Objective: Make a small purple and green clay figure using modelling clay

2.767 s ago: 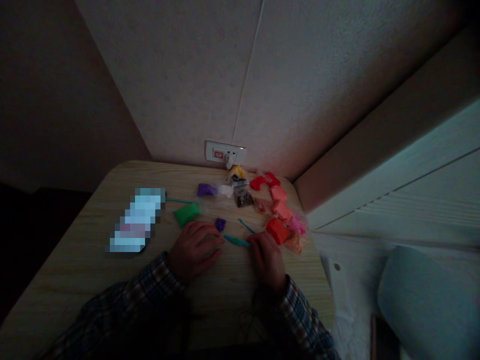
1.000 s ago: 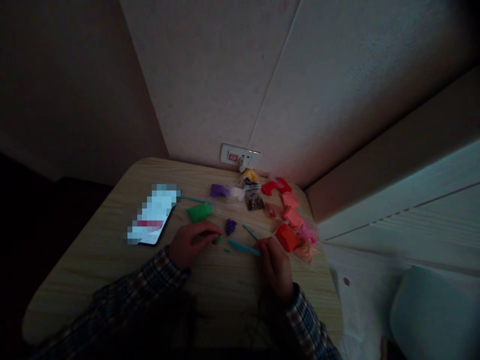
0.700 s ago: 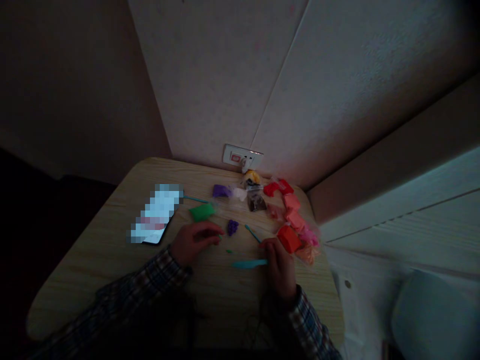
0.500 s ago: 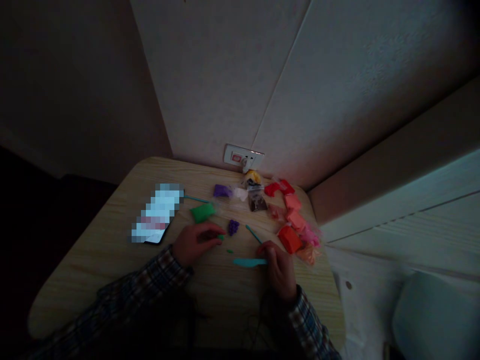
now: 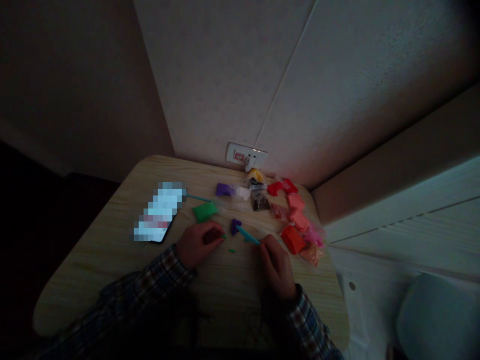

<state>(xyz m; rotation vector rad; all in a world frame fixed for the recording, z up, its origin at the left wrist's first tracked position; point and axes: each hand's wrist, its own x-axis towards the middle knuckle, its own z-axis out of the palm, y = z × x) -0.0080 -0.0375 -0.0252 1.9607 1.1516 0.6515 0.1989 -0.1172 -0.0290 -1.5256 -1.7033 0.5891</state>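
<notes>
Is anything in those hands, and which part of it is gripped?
The right hand holds a light-blue, knife-shaped tool by its handle end. The left hand pinches a small green clay-like piece; by which part cannot be told.

I can't read the pixelated phone [image 5: 160,212]; the left hand [image 5: 197,245] partly hides a green scrap [image 5: 224,236], the right hand [image 5: 278,266] a blue knife [image 5: 248,236]

A wooden table [image 5: 112,255] bears a phone [image 5: 161,215], coloured packets [image 5: 293,239] and a purple cluster [image 5: 234,226]
</notes>
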